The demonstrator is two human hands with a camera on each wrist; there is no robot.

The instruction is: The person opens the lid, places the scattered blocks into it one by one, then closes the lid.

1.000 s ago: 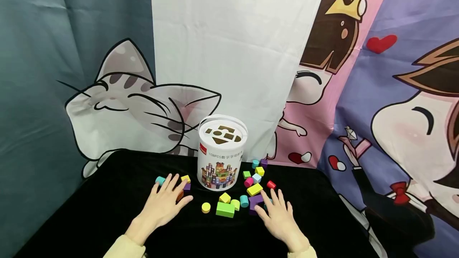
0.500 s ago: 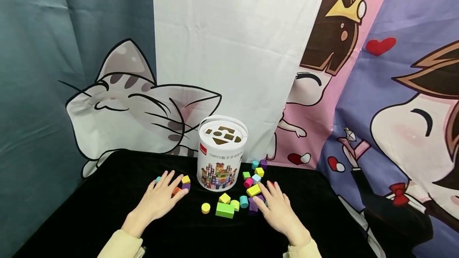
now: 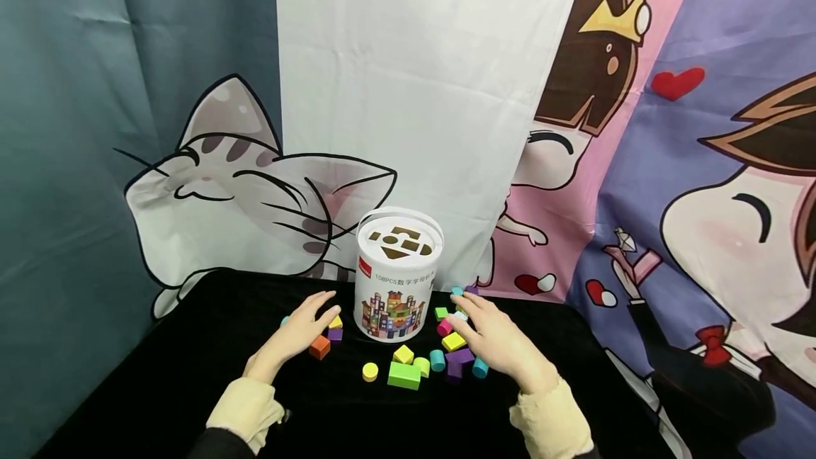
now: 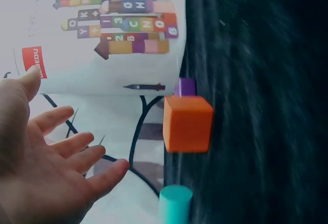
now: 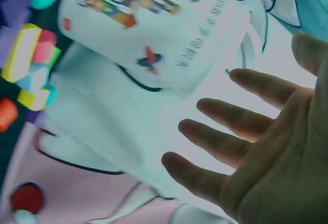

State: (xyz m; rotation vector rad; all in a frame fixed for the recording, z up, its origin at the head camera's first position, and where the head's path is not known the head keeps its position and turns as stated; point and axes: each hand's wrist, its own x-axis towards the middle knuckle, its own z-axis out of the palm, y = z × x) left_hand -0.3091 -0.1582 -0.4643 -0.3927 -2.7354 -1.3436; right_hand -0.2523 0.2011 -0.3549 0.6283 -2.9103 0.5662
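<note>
A white bucket (image 3: 397, 278) with shape holes in its lid stands upright at the middle back of the table. My left hand (image 3: 296, 331) hovers left of it with fingers extended, holding nothing. Below it lie an orange cube (image 3: 320, 347), a purple block (image 3: 334, 335), a yellow block (image 3: 336, 322) and a teal cylinder (image 4: 176, 203). My right hand (image 3: 500, 342) is raised on the right, fingers apart and holding nothing. It partly hides the blocks behind it. Near it are a purple arch-like block (image 3: 459, 360), a yellow brick (image 3: 454, 342) and a red block (image 5: 7, 114).
In front of the bucket lie a green brick (image 3: 404, 375), a yellow cube (image 3: 404, 354), a yellow cylinder (image 3: 370, 372) and a light green cylinder (image 3: 422, 366). Black cloth (image 3: 382, 423) covers the table. Printed curtains (image 3: 408, 91) hang directly behind it.
Both hands have lifted from among the blocks and moved closer to the bucket's sides. The orange cube and the right-hand teal cylinder now show more fully. The bucket stays put.
</note>
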